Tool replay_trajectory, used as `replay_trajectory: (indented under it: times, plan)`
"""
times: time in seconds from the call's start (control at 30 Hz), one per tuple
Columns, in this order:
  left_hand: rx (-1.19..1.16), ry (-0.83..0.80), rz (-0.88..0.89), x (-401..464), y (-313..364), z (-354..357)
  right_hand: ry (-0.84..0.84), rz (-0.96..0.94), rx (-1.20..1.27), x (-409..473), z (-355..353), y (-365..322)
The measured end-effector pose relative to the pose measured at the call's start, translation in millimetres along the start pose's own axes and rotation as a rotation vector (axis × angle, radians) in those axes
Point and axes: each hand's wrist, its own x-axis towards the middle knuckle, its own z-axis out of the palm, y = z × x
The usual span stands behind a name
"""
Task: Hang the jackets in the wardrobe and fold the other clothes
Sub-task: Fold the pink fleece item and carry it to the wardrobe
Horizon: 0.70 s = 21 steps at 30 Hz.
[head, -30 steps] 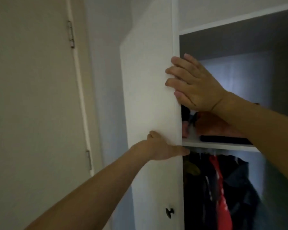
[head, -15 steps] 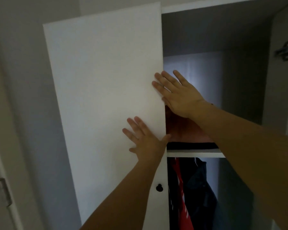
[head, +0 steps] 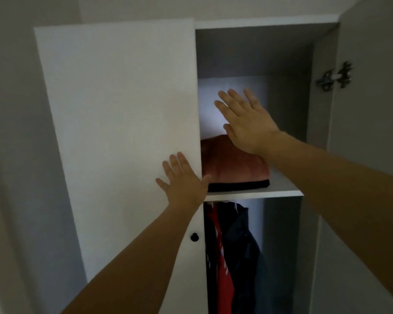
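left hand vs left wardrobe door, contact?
Touching. In the head view the left hand lies flat with spread fingers against the front of the left wardrobe door, near its right edge.

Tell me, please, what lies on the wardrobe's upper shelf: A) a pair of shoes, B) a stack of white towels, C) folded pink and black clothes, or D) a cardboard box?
C: folded pink and black clothes lie stacked on the upper shelf.

Left hand (head: 183, 180) flat on white wardrobe door (head: 120, 123); right hand (head: 245, 123) spread before shelf (head: 279, 189) bearing folded clothes (head: 234, 168); jackets (head: 234, 252) hanging below.
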Motion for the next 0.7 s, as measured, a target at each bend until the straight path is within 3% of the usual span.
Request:
replay_trajectory:
  times: [0.13,0.43,0.5,0.57,0.7]
  plan:
    - [-0.081,-0.093,0.208,-37.2,52.8,-6.8,-0.062,0.198,-0.001,-63.9,-57.7,41.8]
    - [-0.411,-0.621,0.668,-202.8,208.2,-25.7,0.046,0.54,-0.38,-216.1,-194.9,133.3]
    - [-0.405,-0.662,0.708,-230.8,241.6,-35.4,0.104,0.708,-0.288,-241.0,-216.1,156.7]
    - [-0.386,-0.696,0.668,-252.1,271.0,-41.1,0.128,0.9,-0.011,-261.5,-229.9,178.7]
    - [-0.311,-0.693,0.591,-279.2,316.5,-35.8,-0.027,1.087,0.557,-291.4,-231.6,209.7]
